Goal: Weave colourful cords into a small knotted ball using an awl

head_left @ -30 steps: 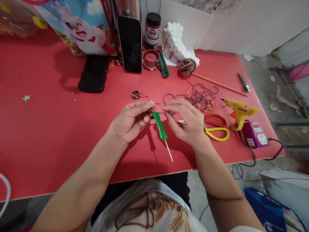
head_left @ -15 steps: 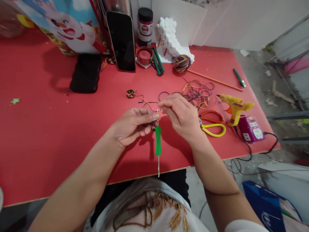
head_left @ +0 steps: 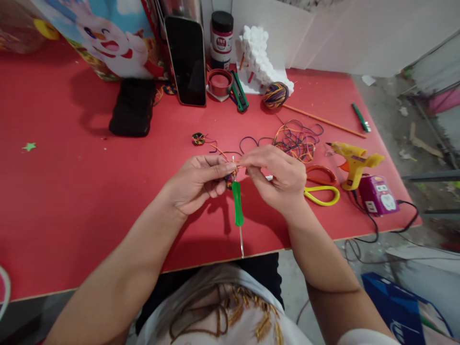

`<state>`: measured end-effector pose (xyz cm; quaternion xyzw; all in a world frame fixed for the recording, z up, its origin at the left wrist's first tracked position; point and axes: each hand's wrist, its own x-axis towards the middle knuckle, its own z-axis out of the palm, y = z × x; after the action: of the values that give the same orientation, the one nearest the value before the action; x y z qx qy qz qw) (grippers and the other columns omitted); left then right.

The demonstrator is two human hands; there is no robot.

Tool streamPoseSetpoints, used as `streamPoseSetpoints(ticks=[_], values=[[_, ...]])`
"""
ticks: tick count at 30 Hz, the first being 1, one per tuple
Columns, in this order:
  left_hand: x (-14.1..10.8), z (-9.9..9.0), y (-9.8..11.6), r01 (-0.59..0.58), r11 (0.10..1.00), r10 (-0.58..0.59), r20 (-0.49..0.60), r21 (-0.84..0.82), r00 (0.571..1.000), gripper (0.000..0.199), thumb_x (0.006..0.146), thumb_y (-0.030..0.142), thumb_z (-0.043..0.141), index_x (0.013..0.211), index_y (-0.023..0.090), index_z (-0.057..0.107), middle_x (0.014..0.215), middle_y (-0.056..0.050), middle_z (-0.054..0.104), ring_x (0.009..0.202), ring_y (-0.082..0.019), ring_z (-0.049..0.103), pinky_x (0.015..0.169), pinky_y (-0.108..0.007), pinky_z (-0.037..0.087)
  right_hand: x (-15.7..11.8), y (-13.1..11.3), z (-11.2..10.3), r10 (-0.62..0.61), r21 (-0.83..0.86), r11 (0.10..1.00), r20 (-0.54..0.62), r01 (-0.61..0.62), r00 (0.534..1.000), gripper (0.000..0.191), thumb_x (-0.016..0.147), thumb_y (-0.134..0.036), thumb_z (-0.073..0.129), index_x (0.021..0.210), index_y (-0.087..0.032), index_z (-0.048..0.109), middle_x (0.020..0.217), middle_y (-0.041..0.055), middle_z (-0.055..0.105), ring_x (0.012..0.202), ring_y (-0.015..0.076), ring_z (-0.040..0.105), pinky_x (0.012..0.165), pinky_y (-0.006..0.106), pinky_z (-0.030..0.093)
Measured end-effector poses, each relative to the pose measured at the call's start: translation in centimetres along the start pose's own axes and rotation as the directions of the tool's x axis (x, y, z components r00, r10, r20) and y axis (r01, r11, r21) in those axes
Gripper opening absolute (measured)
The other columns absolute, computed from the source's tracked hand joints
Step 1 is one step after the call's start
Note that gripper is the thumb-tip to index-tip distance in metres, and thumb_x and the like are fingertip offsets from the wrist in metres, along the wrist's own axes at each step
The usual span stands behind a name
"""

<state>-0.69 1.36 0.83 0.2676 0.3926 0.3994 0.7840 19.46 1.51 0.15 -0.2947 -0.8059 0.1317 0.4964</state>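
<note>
Between its thumb and fingers, my left hand [head_left: 196, 184] pinches a small multicoloured crocheted piece [head_left: 229, 182], mostly hidden by the fingers. A crochet hook [head_left: 237, 203] with a green handle sticks through that piece, its tip up and its other metal end pointing down towards me. My right hand [head_left: 279, 176] is closed just right of the hook and pinches a strand of yarn near its tip. Loose multicoloured yarn [head_left: 297, 139] lies tangled beyond the right hand. A small round crocheted piece [head_left: 198, 139] rests on the table past the left hand.
Scissors [head_left: 322, 196], a yellow glue gun [head_left: 355, 163] and a purple box [head_left: 379, 194] with cables stand right. Behind lie a yarn ball [head_left: 276, 95], an orange stick [head_left: 323, 120], a green cutter [head_left: 239, 93], a phone [head_left: 186, 62] and a black case [head_left: 132, 108].
The right hand has shifted slightly right and down, its fingers still at the yarn. The hook has tilted, with its lower end swinging right. The whole view has shifted a little.
</note>
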Motion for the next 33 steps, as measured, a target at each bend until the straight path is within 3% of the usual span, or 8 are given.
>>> streamPoseSetpoints(ticks=[5,10,13,17,24,33], values=[[0.22,-0.07,0.29,-0.059,0.998,0.058,-0.039,-0.034,0.998,0.027,0.065,0.022,0.101,0.073,0.009,0.079,0.063,-0.001,0.069,0.041,-0.002,0.054,0.039,-0.009,0.043,-0.24,0.10,0.02,-0.072,-0.104,0.991,0.084,0.081,0.994,0.032,0.102,-0.006,0.057,0.126,-0.022,0.071,0.114,0.0103,0.080,0.106,0.0216,0.077,0.092,0.037,0.066],[0.25,-0.05,0.50,-0.106,0.994,0.102,-0.095,-0.033,0.990,0.023,0.069,0.020,0.097,0.073,0.011,0.076,0.061,0.001,0.066,0.043,-0.002,0.055,0.040,-0.009,0.041,-0.65,0.20,0.22,-0.128,-0.211,0.963,0.195,0.169,0.972,0.041,0.102,-0.024,0.066,0.142,-0.017,0.061,0.127,0.0189,0.076,0.120,0.0302,0.074,0.101,0.047,0.065],[0.27,-0.14,0.34,-0.136,0.990,0.132,-0.095,-0.031,0.987,0.025,0.069,0.022,0.098,0.075,0.011,0.076,0.060,0.002,0.066,0.044,-0.003,0.057,0.041,-0.010,0.044,-0.71,0.15,0.41,-0.169,-0.274,0.937,0.188,0.217,0.967,0.045,0.102,-0.033,0.069,0.143,-0.017,0.058,0.125,0.0190,0.076,0.117,0.0311,0.075,0.098,0.048,0.066],[0.16,-0.09,0.14,-0.174,0.984,0.175,-0.076,0.024,0.982,0.029,0.069,0.028,0.099,0.074,0.013,0.075,0.063,0.000,0.071,0.047,-0.006,0.062,0.046,-0.013,0.051,-0.39,-0.11,0.60,-0.242,-0.375,0.888,0.108,0.265,0.964,0.030,0.101,-0.020,0.067,0.130,-0.017,0.064,0.110,0.0147,0.079,0.100,0.0263,0.078,0.088,0.042,0.068],[-0.08,0.44,0.07,-0.273,0.953,0.283,-0.063,0.133,0.957,0.026,0.070,0.027,0.098,0.078,0.014,0.077,0.067,-0.002,0.075,0.052,-0.010,0.068,0.049,-0.016,0.055,-0.06,-0.49,0.57,-0.124,-0.298,0.947,0.003,0.119,0.992,0.019,0.100,-0.014,0.067,0.117,-0.021,0.070,0.104,0.0086,0.082,0.095,0.0217,0.079,0.087,0.037,0.068],[-0.17,0.63,-0.44,-0.411,0.831,0.486,-0.130,0.375,0.864,0.015,0.076,0.021,0.091,0.081,0.015,0.078,0.064,0.000,0.074,0.050,-0.012,0.069,0.049,-0.020,0.058,-0.14,-0.73,0.36,-0.039,-0.216,0.976,-0.025,0.032,0.999,0.014,0.101,-0.018,0.066,0.110,-0.023,0.075,0.100,0.0060,0.082,0.093,0.0200,0.079,0.090,0.036,0.066]])
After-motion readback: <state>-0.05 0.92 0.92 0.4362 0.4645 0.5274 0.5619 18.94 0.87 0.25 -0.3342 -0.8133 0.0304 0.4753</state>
